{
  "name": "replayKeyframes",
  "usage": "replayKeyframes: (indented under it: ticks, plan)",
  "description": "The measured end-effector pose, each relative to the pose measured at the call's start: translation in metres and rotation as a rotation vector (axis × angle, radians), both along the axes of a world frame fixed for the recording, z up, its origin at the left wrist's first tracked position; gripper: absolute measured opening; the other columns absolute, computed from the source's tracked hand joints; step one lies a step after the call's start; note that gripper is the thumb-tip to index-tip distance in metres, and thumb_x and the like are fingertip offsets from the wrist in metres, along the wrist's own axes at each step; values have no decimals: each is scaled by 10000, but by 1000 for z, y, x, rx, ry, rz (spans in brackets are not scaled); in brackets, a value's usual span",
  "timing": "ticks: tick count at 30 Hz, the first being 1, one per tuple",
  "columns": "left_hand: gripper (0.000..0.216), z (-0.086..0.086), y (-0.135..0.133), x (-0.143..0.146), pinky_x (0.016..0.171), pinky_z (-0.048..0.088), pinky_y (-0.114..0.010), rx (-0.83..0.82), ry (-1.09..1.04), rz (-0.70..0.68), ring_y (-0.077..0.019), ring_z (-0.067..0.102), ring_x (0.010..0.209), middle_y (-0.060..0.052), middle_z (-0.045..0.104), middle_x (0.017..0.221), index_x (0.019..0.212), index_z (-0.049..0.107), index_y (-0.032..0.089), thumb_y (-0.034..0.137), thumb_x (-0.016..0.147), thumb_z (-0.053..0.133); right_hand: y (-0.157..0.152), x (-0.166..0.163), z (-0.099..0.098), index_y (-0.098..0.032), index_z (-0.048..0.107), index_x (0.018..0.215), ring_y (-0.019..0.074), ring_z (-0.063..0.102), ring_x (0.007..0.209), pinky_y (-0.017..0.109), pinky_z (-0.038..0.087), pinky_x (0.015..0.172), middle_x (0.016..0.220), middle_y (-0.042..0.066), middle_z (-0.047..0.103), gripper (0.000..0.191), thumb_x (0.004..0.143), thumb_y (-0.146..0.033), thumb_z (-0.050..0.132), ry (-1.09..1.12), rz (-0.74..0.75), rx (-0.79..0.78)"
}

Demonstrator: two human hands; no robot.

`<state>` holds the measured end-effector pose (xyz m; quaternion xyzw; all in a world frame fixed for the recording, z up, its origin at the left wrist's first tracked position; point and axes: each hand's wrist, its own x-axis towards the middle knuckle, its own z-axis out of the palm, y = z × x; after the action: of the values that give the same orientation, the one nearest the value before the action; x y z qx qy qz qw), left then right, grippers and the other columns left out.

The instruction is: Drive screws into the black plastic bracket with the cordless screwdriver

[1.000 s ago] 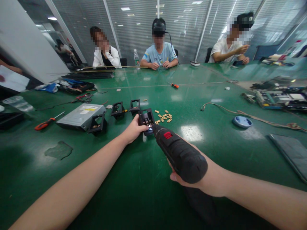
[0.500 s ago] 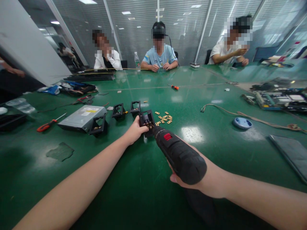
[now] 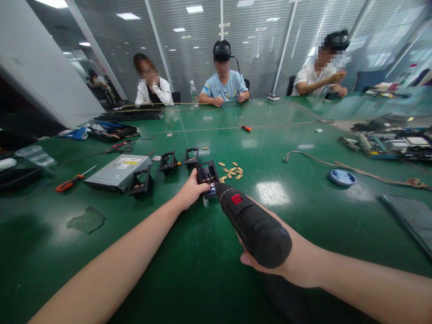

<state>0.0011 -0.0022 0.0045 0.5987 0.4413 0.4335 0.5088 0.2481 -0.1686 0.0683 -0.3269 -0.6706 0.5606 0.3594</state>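
Observation:
My left hand (image 3: 191, 191) grips the lower left side of a black plastic socket housing (image 3: 208, 170) with brass-coloured terminals inside, on the green table. In my right hand (image 3: 270, 265) is a black cordless drill (image 3: 253, 225) with a red switch on top. Its nose points at the terminals; whether the bit touches a screw I cannot tell. Just beyond the housing, several small brass plates (image 3: 232, 171) lie in a loose heap. Further left stand more black housings: one (image 3: 191, 156) beside the held one, another (image 3: 168, 162), and a third (image 3: 140, 183) against a metal drive.
The silver disc drive (image 3: 118, 171) sits to the left, with a red screwdriver (image 3: 70, 183) beside it. On the right are a blue round lid (image 3: 342, 177), a cable (image 3: 317, 158) and circuit boards (image 3: 388, 141). Three people sit across the table, among them a person in light blue (image 3: 224, 87).
The view has tilted slightly upward, so the scene sits a little lower. Both hands keep their grips, and the drill's nose stays at the housing.

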Motion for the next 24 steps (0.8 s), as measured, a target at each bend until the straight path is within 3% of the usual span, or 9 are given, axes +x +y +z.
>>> replayKeyframes:
  ticks: [9,19,24]
  plan:
    - [554,-1,0,-1,961,482,-402,-10,3,6,-200,622,971,-4,641,1042,1141,510,221,172,619,690,1,-3,6,-281,176,1583,198,599,832,374,545,835,953,14,595,1071,718,-142,793,21,-3,13]
    - [550,-4,2,-5,952,487,-396,-2,35,10,-209,624,991,-17,642,1070,1152,524,220,188,631,696,0,-6,11,-230,182,1573,191,621,803,391,541,861,918,2,616,1050,706,-94,759,45,4,-94]
    - [548,-5,2,-6,963,481,-399,5,41,-9,-207,622,997,-17,641,1075,1169,514,218,193,657,704,-1,-6,10,-223,162,1561,189,614,818,389,542,852,1000,28,611,1062,700,-113,774,51,8,-113]
